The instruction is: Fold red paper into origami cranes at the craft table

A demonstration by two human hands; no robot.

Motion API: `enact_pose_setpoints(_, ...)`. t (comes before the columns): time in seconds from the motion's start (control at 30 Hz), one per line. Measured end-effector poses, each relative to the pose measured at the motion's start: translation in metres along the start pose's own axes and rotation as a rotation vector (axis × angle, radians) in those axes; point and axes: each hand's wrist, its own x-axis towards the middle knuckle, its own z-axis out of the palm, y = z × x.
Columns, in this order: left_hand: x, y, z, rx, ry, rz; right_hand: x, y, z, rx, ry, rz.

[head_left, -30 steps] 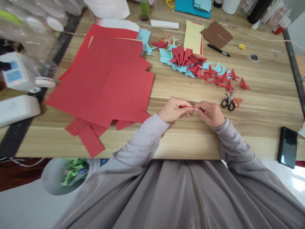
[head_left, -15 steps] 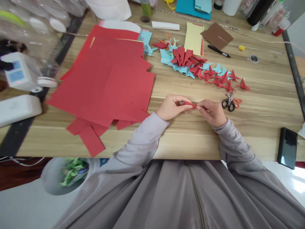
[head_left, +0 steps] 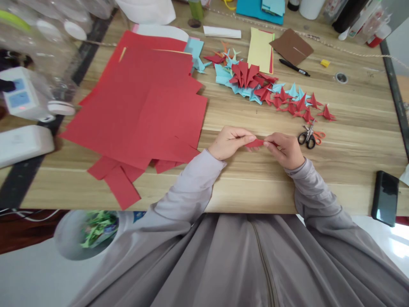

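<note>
A small folded piece of red paper (head_left: 254, 143) is held between both hands, above the wooden table (head_left: 249, 192) near its front edge. My left hand (head_left: 230, 143) pinches its left end, thumb on top, the other fingers partly hidden behind it. The fingertips of my right hand (head_left: 285, 149) are closed on the right end. Large red sheets (head_left: 143, 102) lie in a stack to the left of my hands. Beyond them, folded red paper pieces (head_left: 283, 96) and light blue ones (head_left: 238, 87) form a cluster.
Scissors (head_left: 307, 137) with black handles, and an orange-handled pair, lie right of my right hand. A phone (head_left: 385, 198) rests at the right front. Farther back are yellow paper (head_left: 260, 50), brown paper (head_left: 291, 47) and a pen (head_left: 294, 67). A bin (head_left: 72, 234) stands below the table's left front.
My left thumb has shifted right onto the red paper, and the paper now shows a broader face. My right hand has stayed almost in place.
</note>
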Motion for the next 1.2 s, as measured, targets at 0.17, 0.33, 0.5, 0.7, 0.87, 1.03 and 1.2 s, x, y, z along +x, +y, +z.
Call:
enact_pose_setpoints(0.17,0.002,-0.004,-0.002,-0.083,-0.031,-0.078,0.0,0.003,0.002,0.094,0.0,0.099)
enact_pose_setpoints(0.33,0.004,-0.006,0.007,-0.115,0.079,-0.05,0.001,0.004,0.004,0.171,-0.015,0.159)
enact_pose_setpoints(0.5,0.004,-0.009,0.016,-0.089,0.077,0.006,0.0,0.005,0.007,0.096,-0.021,0.042)
enact_pose_setpoints(0.7,0.007,-0.017,0.016,-0.041,0.029,0.03,-0.003,0.008,0.01,-0.017,-0.071,-0.007)
enact_pose_setpoints(0.87,0.008,-0.02,0.013,0.024,0.0,0.111,-0.003,0.01,0.013,-0.024,-0.051,-0.03)
enact_pose_setpoints(1.03,0.009,-0.021,0.013,0.083,0.039,0.141,-0.003,0.011,0.01,0.05,-0.061,0.038)
enact_pose_setpoints(1.2,0.011,-0.025,0.009,0.246,0.121,0.299,-0.006,0.015,0.012,-0.109,-0.022,-0.022)
